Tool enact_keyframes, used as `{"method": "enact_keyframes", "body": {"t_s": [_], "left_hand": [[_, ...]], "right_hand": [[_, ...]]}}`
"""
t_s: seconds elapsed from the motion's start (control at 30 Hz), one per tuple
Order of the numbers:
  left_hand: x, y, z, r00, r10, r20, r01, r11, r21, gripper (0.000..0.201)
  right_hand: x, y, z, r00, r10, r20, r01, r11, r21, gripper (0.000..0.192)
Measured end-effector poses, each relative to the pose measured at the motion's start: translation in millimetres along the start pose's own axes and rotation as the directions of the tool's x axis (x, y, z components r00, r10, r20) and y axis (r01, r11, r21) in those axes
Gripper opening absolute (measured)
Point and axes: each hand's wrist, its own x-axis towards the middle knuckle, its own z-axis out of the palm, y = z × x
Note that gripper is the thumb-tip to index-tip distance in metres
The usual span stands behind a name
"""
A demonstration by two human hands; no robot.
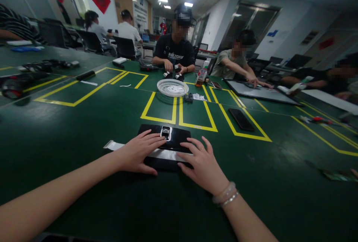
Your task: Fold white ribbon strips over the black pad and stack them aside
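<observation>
On the green desk [84, 130], seen from the head camera, a black flat panel [173, 137] lies just in front of the person, with a small silver-framed part [166, 132] sitting at its far edge and a pale strip [117, 145] running across its near side and out past its left end. The left hand [138, 153] lies flat on the panel's left part, its grip released, fingers spread and reaching to just beside the silver-framed part, palm resting on the strip. The right hand [203, 164] rests on the panel's right near corner, likewise with fingers spread and nothing grasped; two bracelets [227, 194] circle its wrist. Yellow tape lines [179, 117] mark out boxes on the desk beyond the panel. A white round basket [172, 87] stands farther off, near the middle, and a dark phone [241, 119] lies face down in a taped box to the right, well apart from the hands. Across the desk a person in a black shirt [175, 53] holds small dark items in both hands, and beside them a second person [233, 65] leans over a large grey panel [261, 92]. A bottle with amber liquid [200, 78] stands between these two.
</observation>
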Motion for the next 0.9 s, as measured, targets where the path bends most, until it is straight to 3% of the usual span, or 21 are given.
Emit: {"method": "enact_keyframes", "body": {"t_s": [0.3, 0.43, 0.57, 0.63, 0.73, 0.9], "left_hand": [[0.9, -3.5, -8.6, 0.996, -0.012, -0.09, 0.014, 1.0, 0.018, 0.079], [-15.3, -32.1, -30.1, 0.979, -0.129, -0.159, 0.149, 0.981, 0.125, 0.068], [-41.5, -79.2, -49.5, 0.928, -0.278, -0.249, 0.333, 0.917, 0.217, 0.061], [-58.7, -106.1, -54.3, 0.87, -0.414, -0.267, 0.48, 0.835, 0.27, 0.061], [-88.6, -142.2, -57.1, 0.698, -0.667, -0.26, 0.715, 0.625, 0.314, 0.061], [-134.0, -172.0, -61.9, 0.453, -0.852, -0.264, 0.881, 0.382, 0.28, 0.066]], "right_hand": [[1.8, 6.5, -6.4, 0.963, 0.076, -0.258, -0.076, 0.997, 0.01, 0.027], [2.1, 6.3, -5.3, 0.95, 0.078, -0.301, -0.073, 0.997, 0.029, 0.026], [1.1, 8.5, -1.0, 0.956, 0.082, -0.281, -0.072, 0.996, 0.047, 0.026], [0.4, 9.7, 1.2, 0.965, 0.084, -0.25, -0.073, 0.996, 0.052, 0.026], [-0.4, 10.6, 4.2, 0.979, 0.088, -0.186, -0.079, 0.995, 0.054, 0.026], [-0.8, 9.6, 6.7, 0.988, 0.091, -0.122, -0.084, 0.995, 0.058, 0.026]]}}
